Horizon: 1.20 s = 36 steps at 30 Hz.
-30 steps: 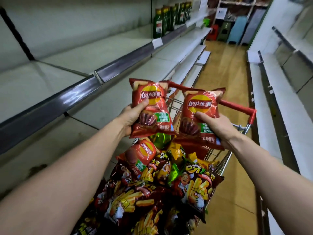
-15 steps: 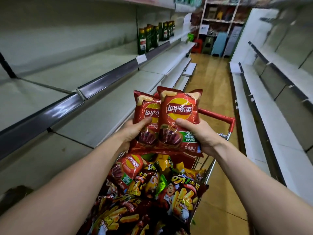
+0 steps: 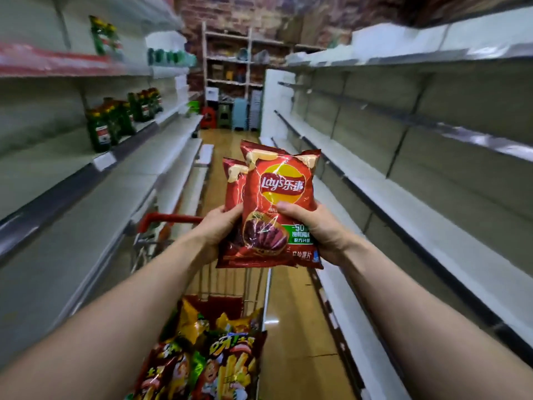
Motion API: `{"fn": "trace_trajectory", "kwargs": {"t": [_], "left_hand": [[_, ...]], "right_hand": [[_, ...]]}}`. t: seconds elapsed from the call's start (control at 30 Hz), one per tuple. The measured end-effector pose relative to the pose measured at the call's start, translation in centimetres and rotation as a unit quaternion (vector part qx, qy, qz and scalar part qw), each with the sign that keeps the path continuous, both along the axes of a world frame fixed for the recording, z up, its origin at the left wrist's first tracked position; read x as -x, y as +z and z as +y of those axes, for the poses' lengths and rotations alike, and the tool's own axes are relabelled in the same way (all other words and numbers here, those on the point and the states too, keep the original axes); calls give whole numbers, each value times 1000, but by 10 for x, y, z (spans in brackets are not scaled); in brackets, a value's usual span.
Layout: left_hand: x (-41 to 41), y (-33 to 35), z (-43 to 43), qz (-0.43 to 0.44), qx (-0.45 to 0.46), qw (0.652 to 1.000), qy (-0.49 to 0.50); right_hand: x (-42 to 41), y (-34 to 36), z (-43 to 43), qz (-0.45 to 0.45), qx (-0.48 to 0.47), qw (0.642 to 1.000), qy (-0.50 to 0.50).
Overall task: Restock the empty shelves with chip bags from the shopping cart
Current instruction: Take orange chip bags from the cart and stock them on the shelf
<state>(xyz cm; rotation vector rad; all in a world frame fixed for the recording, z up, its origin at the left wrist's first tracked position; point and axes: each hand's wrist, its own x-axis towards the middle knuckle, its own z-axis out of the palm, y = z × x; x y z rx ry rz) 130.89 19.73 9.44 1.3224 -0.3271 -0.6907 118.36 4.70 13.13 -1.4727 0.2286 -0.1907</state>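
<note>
Two red Lay's chip bags are stacked upright in front of me above the aisle. The front bag [image 3: 281, 192] overlaps the rear bag [image 3: 234, 183], which peeks out on the left. My left hand [image 3: 219, 229] grips the rear bag's lower left side. My right hand [image 3: 314, 226] grips the front bag, thumb across its face. Below them stands the shopping cart [image 3: 170, 219] with a red handle, holding several more snack bags [image 3: 219, 359]. Bare white shelves [image 3: 383, 192] run along the right; grey shelves [image 3: 75, 226] run along the left.
Several green bottles [image 3: 115, 119] stand on the left middle shelf, more higher up. The tan aisle floor [image 3: 294, 313] runs ahead to a wooden rack [image 3: 230, 70], stools and bins at the far end.
The two bags, held apart a second ago, have been brought together and overlapped. My view has swung from the left shelves up and rightward toward the aisle and right shelving.
</note>
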Motion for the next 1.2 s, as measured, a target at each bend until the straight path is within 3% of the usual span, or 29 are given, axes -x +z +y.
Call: {"fn": "trace_trajectory", "kwargs": {"t": [0.27,0.6,0.9,1.2], "left_hand": [[85,62,-92,-47,46,977,-202],[276,110,-180,-69,81,908,-404],[472,124,-203,-65,92,849,-516],[611,123,-200,-46,92,806,-583]], "right_hand": [[131,56,-36,-59,37,983,-169],[347,95,-45,-88,65,919,-378],[541,112,-18,-52,86,862,-497],[673,114,11,-39,84,826,-556]]}}
